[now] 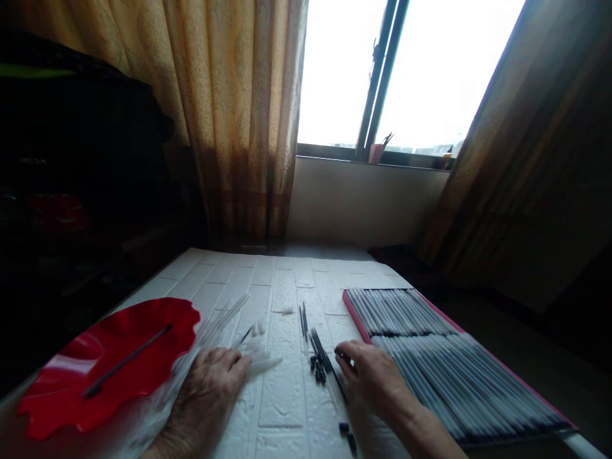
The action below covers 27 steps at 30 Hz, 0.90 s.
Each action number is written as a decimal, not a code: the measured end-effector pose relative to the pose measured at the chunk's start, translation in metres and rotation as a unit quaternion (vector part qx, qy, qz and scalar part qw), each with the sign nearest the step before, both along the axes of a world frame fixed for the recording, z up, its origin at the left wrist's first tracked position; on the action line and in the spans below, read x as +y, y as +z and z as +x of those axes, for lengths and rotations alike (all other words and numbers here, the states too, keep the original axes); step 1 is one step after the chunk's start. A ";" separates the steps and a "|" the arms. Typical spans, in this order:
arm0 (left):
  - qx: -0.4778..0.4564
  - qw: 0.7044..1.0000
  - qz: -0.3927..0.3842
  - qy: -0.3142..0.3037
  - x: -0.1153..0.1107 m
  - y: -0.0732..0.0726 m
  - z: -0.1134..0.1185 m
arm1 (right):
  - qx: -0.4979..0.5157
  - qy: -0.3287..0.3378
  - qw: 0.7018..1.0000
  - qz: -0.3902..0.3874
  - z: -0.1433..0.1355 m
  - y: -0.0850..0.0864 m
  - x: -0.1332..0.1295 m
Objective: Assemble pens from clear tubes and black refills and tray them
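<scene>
My left hand [213,381] rests on a pile of clear plastic tubes [217,324], fingers bent downward; whether it grips any is hidden. Right of centre, my right hand [367,368] has thumb and fingertips curled together, and anything between them is too small to make out. Beside it lie thin black refills [320,350] and small black caps [318,370]. Two more caps [347,437] are nearer the front edge. Small clear pieces [258,327] lie by the tubes.
A red scalloped plate [160,312] at the left holds one dark pen [127,361]. At the right, a red-edged tray [356,315] is filled with rows of pens [459,370]. The white brick-patterned tabletop [282,398] extends toward curtains and a window.
</scene>
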<state>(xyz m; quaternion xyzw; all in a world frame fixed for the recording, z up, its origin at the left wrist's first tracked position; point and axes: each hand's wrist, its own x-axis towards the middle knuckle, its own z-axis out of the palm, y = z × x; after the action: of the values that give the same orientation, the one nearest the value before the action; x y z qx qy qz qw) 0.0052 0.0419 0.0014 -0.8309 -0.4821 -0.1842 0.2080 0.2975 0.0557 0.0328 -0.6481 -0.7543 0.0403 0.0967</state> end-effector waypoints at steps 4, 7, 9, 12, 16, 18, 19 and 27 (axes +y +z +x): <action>0.009 1.000 0.008 -0.004 -0.002 -0.003 0.001 | -0.002 -0.010 1.000 -0.014 -0.002 0.004 -0.003; 0.007 0.999 0.024 -0.024 -0.002 -0.008 0.000 | -0.003 -0.004 1.000 -0.025 -0.003 0.005 -0.008; -0.012 0.998 0.043 -0.047 -0.004 -0.009 0.000 | -0.005 0.009 0.999 -0.033 -0.005 0.005 -0.011; -0.089 0.989 0.039 -0.107 -0.008 -0.006 0.004 | -0.012 0.021 0.999 -0.042 -0.008 0.002 -0.015; -0.197 0.965 -0.023 -0.168 -0.015 -0.001 0.012 | -0.020 0.015 0.998 -0.061 -0.014 0.003 -0.017; -0.231 0.956 -0.039 -0.174 -0.018 -0.001 0.016 | -0.028 0.007 0.997 -0.077 -0.018 0.006 -0.018; -0.239 0.954 -0.040 -0.175 -0.019 -0.001 0.018 | -0.031 0.003 0.996 -0.083 -0.019 0.007 -0.019; -0.205 0.955 0.015 -0.214 -0.021 0.000 0.021 | 0.010 0.008 0.997 -0.076 -0.016 0.005 -0.019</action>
<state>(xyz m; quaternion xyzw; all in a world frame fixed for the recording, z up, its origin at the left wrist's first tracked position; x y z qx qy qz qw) 0.0259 0.0205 0.0017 -0.8555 -0.3228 -0.3982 0.0729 0.2818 0.0370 0.0377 -0.6470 -0.7533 0.1047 0.0541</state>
